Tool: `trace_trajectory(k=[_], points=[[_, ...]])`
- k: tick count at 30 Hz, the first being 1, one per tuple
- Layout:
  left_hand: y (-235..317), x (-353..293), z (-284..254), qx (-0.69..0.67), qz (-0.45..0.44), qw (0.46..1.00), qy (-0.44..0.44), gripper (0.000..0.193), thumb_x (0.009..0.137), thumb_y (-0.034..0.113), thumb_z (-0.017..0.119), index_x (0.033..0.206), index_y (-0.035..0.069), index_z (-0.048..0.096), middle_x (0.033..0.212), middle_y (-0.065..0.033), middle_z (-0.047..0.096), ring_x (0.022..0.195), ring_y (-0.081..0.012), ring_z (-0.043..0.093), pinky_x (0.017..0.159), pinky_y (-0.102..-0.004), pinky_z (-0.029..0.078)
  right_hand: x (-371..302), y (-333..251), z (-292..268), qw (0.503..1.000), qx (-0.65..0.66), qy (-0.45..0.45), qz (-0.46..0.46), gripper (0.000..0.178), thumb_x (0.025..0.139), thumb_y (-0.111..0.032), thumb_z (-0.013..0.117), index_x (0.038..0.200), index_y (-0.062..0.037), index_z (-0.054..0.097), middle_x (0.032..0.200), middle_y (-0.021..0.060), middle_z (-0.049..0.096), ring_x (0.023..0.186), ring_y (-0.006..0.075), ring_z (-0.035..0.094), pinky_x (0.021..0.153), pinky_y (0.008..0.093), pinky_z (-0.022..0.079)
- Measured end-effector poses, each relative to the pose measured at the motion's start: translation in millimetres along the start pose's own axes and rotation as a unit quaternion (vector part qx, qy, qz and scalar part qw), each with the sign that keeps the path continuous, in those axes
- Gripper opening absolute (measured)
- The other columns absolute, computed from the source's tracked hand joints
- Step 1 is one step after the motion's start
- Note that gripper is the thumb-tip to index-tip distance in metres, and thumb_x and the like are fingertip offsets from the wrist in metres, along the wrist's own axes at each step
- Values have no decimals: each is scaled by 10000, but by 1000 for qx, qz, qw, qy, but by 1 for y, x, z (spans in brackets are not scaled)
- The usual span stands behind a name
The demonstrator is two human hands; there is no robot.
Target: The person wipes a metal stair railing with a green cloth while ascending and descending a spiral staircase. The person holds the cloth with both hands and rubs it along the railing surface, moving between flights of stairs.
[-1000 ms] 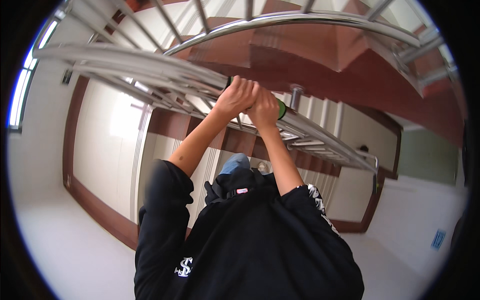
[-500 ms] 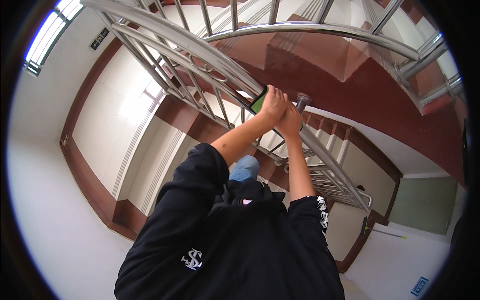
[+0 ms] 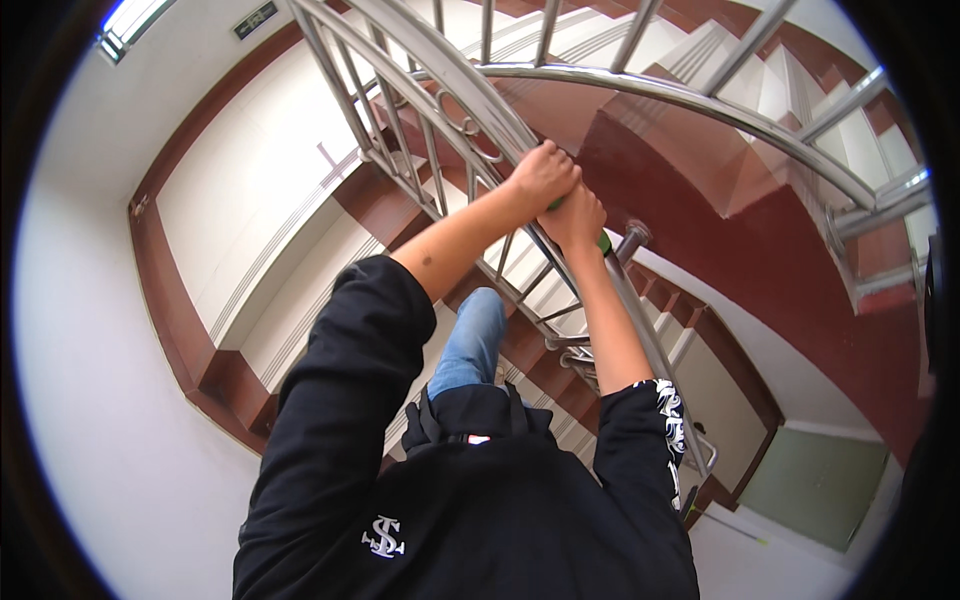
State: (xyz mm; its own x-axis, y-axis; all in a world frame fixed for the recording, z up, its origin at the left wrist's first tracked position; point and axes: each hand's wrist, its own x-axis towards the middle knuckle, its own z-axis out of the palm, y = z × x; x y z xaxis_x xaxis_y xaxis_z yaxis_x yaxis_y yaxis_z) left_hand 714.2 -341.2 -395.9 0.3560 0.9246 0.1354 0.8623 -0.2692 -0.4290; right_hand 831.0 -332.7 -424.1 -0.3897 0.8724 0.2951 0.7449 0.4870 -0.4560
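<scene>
A stainless steel handrail (image 3: 462,82) slants down the stairs in front of me. A green cloth-like piece (image 3: 604,242) lies against the rail, mostly hidden under my hands; what it is exactly I cannot make out. My left hand (image 3: 545,177) is closed over the rail and the green piece, a little higher up the rail. Right beside it and lower down, my right hand (image 3: 574,216) is closed too, with green showing near its wrist. The two hands touch each other.
Pale stair steps (image 3: 300,300) with brown edging lie on the left, and my jeans-clad leg (image 3: 470,340) is over the steps. A curved railing (image 3: 680,93) runs along the upper flight at right. A broom handle (image 3: 735,525) and greenish door (image 3: 815,487) are lower right.
My hands appear slightly higher in view and cover more of the green piece. More of my jeans-clad leg shows, and the staircase has shifted in view.
</scene>
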Motion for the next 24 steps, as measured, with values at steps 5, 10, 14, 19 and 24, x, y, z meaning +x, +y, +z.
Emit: trace_trajectory(k=[5, 10, 14, 19, 24], points=[[-95, -1, -9, -29, -44, 997, -52, 418, 647, 163, 836, 1037, 140, 686, 990, 1, 739, 1053, -194, 680, 971, -336, 467, 58, -71, 0, 999, 14, -41, -2, 573, 724, -444, 773, 1132, -66, 636, 1011, 217, 737, 982, 403, 711, 882, 497, 568], [-135, 3, -36, -11, -49, 979, -199, 264, 627, 109, 812, 884, 137, 757, 1011, 10, 751, 1138, -210, 631, 963, -334, 519, 89, -92, 0, 991, 71, -92, -64, 571, 665, -481, 824, 1042, -64, 721, 952, 198, 752, 944, 395, 718, 846, 489, 582], [-121, 7, -54, -9, -56, 971, -230, 277, 605, 123, 821, 876, 141, 765, 997, 11, 754, 1074, -204, 669, 907, -321, 521, 81, -82, 5, 992, 102, -41, -67, 575, 662, -510, 826, 1016, -69, 725, 905, 197, 751, 918, 393, 721, 819, 487, 585], [-97, 4, -34, -3, -25, 988, -153, 296, 559, 174, 836, 831, 129, 730, 877, -24, 744, 925, -235, 718, 800, -349, 529, 57, -63, 3, 993, 106, -14, -50, 567, 667, -507, 825, 991, -62, 687, 889, 176, 747, 879, 380, 726, 796, 479, 586], [-20, 15, -12, -18, 39, 995, -93, 385, 536, 267, 862, 849, 111, 701, 842, -26, 726, 835, -235, 724, 692, -348, 509, -3, 2, 16, 990, 64, 118, -51, 622, 637, -445, 873, 1038, -46, 615, 942, 132, 710, 873, 347, 702, 749, 469, 569]])
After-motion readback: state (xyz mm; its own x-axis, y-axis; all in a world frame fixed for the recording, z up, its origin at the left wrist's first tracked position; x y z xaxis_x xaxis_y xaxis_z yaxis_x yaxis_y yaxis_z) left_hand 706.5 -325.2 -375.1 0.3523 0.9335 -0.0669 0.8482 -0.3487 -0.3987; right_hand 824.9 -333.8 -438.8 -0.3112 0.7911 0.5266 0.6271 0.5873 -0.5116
